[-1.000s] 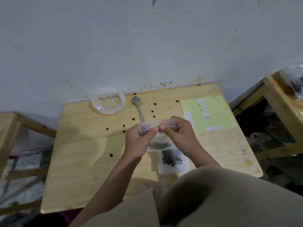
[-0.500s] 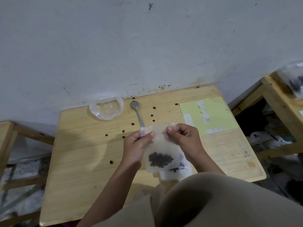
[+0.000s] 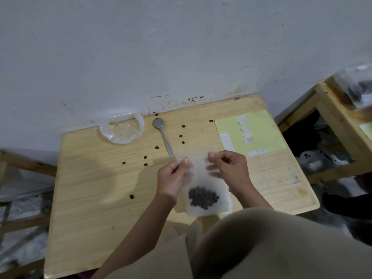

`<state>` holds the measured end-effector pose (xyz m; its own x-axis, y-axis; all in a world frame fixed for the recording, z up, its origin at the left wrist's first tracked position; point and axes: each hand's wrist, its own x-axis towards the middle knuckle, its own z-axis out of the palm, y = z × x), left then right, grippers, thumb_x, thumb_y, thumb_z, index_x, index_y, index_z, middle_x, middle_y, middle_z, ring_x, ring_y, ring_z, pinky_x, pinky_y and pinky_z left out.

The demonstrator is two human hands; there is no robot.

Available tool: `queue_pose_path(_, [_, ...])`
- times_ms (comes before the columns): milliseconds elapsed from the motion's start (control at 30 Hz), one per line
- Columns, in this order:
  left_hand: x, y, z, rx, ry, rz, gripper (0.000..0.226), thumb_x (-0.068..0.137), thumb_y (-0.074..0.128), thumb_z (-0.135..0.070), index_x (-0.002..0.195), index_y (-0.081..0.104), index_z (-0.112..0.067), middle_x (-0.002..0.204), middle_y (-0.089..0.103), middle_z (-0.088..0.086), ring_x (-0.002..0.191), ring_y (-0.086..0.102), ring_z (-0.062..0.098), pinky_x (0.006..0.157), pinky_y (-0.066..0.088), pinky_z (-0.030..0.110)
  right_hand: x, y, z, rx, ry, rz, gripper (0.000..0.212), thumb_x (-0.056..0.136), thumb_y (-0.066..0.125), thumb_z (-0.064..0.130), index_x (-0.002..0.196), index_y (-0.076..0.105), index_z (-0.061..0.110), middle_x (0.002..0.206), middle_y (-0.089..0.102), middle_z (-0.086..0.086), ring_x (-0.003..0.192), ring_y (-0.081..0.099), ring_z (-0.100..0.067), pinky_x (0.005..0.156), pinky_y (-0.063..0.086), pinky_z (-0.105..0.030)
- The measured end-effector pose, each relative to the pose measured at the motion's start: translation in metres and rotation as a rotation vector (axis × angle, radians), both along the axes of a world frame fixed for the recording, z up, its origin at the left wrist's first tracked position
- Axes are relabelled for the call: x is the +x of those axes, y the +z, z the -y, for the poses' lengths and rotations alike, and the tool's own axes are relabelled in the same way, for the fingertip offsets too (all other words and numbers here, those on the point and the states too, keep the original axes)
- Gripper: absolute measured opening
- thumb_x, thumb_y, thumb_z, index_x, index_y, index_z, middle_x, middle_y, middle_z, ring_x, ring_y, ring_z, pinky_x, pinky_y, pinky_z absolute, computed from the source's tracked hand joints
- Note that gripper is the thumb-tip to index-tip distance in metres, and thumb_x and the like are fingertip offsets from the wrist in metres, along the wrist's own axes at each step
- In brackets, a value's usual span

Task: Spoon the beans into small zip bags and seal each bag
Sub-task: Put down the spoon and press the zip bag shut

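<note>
Beans (image 3: 203, 198) in zip bag (image 3: 203, 178), held upright over worktop (image 3: 96, 188) for sealing.
Left hand (image 3: 173, 178) and right hand (image 3: 231, 170) pinch the bag's top corners, fingers clamped, likely stretching the zip strip to press it closed. Beyond: loose beans, spoon (image 3: 163, 135) lying idle, crumpled bag (image 3: 121, 128), label sheet (image 3: 251, 131).

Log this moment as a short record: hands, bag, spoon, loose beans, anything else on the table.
left hand: pinches bag's top left edge
right hand: pinches bag's top right edge
bag: held upright over table, beans pooled at bottom; seal state unclear
spoon: lying on table, bowl toward wall
loose beans: scattered on table
clear bag: by wall, looks empty
label sheet: right rear
</note>
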<state>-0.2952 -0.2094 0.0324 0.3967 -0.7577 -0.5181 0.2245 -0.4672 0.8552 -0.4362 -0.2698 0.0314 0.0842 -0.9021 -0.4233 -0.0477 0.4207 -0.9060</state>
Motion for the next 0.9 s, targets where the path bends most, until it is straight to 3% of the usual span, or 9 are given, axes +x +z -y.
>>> queue_pose_path(100, [-0.003,-0.009,-0.001,0.029,-0.083,0.064,0.018,0.088,0.063,-0.024,0.084,0.071,-0.008,0.086,0.071,0.013,0.082,0.067,0.027,0.075,0.058,0.038,-0.003,-0.005,0.000,0.012,-0.056,-0.042,0.023,0.086,0.068,0.016,0.074,0.062,-0.003,0.081,0.068,-0.014,0.062,0.070,-0.021,0.058,0.059,-0.033])
queue_pose_path(233, [-0.007,-0.011,-0.001,0.012,-0.099,0.108,0.018,0.089,0.061,-0.015,0.083,0.067,0.001,0.083,0.069,0.018,0.075,0.065,0.023,0.072,0.055,0.038,-0.006,-0.013,-0.002,0.021,-0.122,-0.071,0.023,0.084,0.070,0.017,0.080,0.060,-0.003,0.079,0.067,-0.017,0.062,0.071,-0.021,0.065,0.060,-0.038])
queue_pose_path(367, [-0.009,-0.010,-0.001,0.018,-0.056,0.121,0.018,0.090,0.061,-0.015,0.080,0.067,-0.001,0.077,0.068,0.013,0.071,0.062,0.021,0.068,0.054,0.033,-0.007,-0.014,-0.004,0.049,-0.066,-0.010,0.004,0.085,0.066,0.005,0.085,0.062,0.005,0.081,0.068,-0.010,0.062,0.071,-0.018,0.063,0.058,-0.035])
queue_pose_path(467, [-0.011,-0.009,-0.002,0.007,-0.050,0.090,0.012,0.090,0.060,-0.016,0.101,0.060,-0.011,0.085,0.069,0.008,0.081,0.066,0.024,0.072,0.055,0.033,-0.009,-0.015,-0.004,0.058,-0.085,0.019,0.009,0.084,0.065,0.000,0.088,0.062,0.008,0.075,0.066,-0.008,0.057,0.069,-0.015,0.056,0.058,-0.029])
queue_pose_path(533, [-0.009,-0.010,-0.004,-0.064,-0.107,0.075,0.045,0.088,0.063,-0.011,0.125,0.043,-0.028,0.088,0.069,0.013,0.085,0.066,0.031,0.077,0.056,0.038,-0.011,-0.016,-0.001,0.051,-0.107,0.023,0.008,0.084,0.066,0.001,0.090,0.063,0.006,0.075,0.065,-0.009,0.058,0.069,-0.016,0.057,0.058,-0.028])
queue_pose_path(600, [-0.008,-0.009,-0.004,-0.151,-0.206,0.096,0.064,0.087,0.063,-0.004,0.134,0.035,-0.037,0.093,0.069,0.013,0.088,0.067,0.029,0.080,0.056,0.037,-0.013,-0.019,0.003,0.044,-0.111,0.022,0.010,0.084,0.066,0.002,0.094,0.063,0.003,0.077,0.064,-0.011,0.061,0.069,-0.017,0.057,0.057,-0.027])
queue_pose_path(667, [-0.010,-0.005,-0.001,-0.170,-0.252,0.120,0.057,0.087,0.061,0.000,0.128,0.047,-0.037,0.108,0.067,-0.001,0.101,0.065,0.017,0.084,0.055,0.030,-0.013,-0.020,0.008,0.041,-0.098,0.027,0.014,0.084,0.067,0.003,0.097,0.063,0.000,0.078,0.064,-0.012,0.063,0.069,-0.016,0.056,0.056,-0.026])
queue_pose_path(767, [-0.012,-0.003,0.007,-0.140,-0.226,0.139,0.046,0.087,0.059,0.000,0.113,0.059,-0.039,0.123,0.061,-0.005,0.115,0.056,0.012,0.097,0.050,0.040,-0.014,-0.020,0.020,0.024,-0.068,0.025,0.009,0.084,0.069,0.008,0.092,0.065,0.007,0.079,0.066,-0.011,0.070,0.069,-0.017,0.065,0.058,-0.032])
queue_pose_path(900, [-0.015,0.001,0.017,-0.174,-0.161,0.089,0.040,0.088,0.057,0.002,0.117,0.058,-0.027,0.118,0.062,-0.004,0.104,0.062,0.009,0.074,0.056,0.025,-0.034,-0.034,0.063,-0.021,-0.141,-0.096,0.004,0.084,0.069,0.015,0.087,0.067,0.014,0.082,0.070,-0.010,0.080,0.068,-0.021,0.079,0.057,-0.039])
